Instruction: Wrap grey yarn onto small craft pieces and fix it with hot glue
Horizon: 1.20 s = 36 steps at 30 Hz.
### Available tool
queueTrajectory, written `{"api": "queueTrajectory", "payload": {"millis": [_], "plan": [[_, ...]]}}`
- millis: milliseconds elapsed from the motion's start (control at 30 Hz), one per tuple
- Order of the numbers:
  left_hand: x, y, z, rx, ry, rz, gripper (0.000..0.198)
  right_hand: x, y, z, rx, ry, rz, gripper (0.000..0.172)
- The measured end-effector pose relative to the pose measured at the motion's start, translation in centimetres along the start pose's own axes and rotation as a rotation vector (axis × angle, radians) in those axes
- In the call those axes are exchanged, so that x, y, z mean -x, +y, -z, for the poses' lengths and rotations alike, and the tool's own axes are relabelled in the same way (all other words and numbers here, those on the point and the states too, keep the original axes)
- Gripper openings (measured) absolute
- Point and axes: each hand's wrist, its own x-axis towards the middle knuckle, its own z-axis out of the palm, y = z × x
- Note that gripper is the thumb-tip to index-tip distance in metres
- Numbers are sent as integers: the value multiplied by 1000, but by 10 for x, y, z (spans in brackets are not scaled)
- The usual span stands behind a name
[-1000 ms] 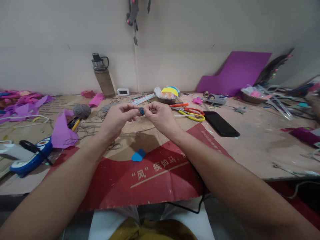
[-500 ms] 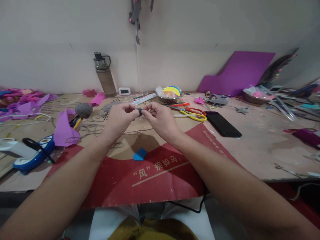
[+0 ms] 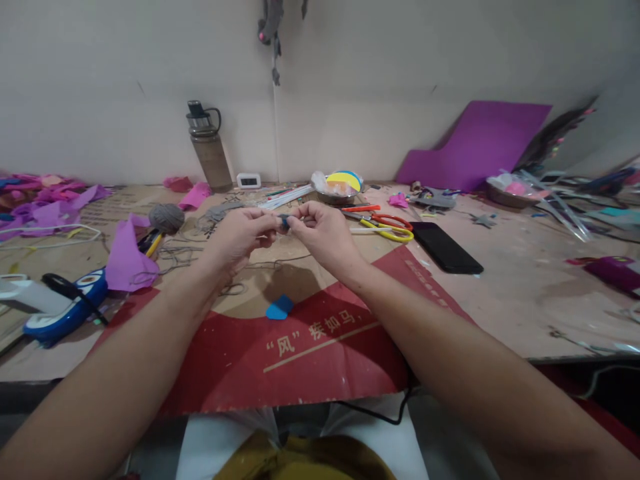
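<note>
Evidently the work centres on one small dark blue-grey piece (image 3: 285, 224), up between the hands above the far part of the red-and-brown cardboard (image 3: 320, 373). The left hand (image 3: 245, 233) has its thumb and fingers closed to a pinch at one side of the piece; the right hand (image 3: 324, 232) pinches the other side, its fingers curled. The piece is mostly covered by fingertips, so its shape is hard to make out.

As for progress, I judge the handling to be under way and unfinished, since the piece is off the surface (image 3: 525, 287) and in both hands; how much is done or left cannot be told. Nearer the body, bright blue material (image 3: 279, 307) lies flat on the cardboard, apart from the hands; whether it is one piece or two overlapping I cannot tell.

Counting outward, there is one ball of grey yarn (image 3: 167, 219) to the left, one pair of scissors (image 3: 400, 233) with a red and a yellow handle to the right, and one black phone (image 3: 445, 248) just beside it. Farther back stand one bottle (image 3: 210, 157) and one small white clock (image 3: 249, 181). The pink and purple scraps (image 3: 45, 207) at far left are too jumbled to count.
</note>
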Motion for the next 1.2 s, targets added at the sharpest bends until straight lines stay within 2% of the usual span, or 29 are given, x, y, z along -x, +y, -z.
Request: {"api": "queueTrajectory", "payload": {"millis": [233,667,867,1000,1200], "plan": [[1,2,0,32,9,11,11,-1,0,1,7,-1,-39,14],[-5,-10,1,-212,83,-111,8,4,-1,-3,-45,-55,-15,16],[-1,0,3,-68,-32,11,10,-2,0,1,-48,-33,-51,16],[-2,1,5,-108,-53,16,7,-2,-1,2,-44,-87,-71,17],[-5,-6,7,-201,9,-52,9,-1,-1,2,-80,-167,-49,20]]}}
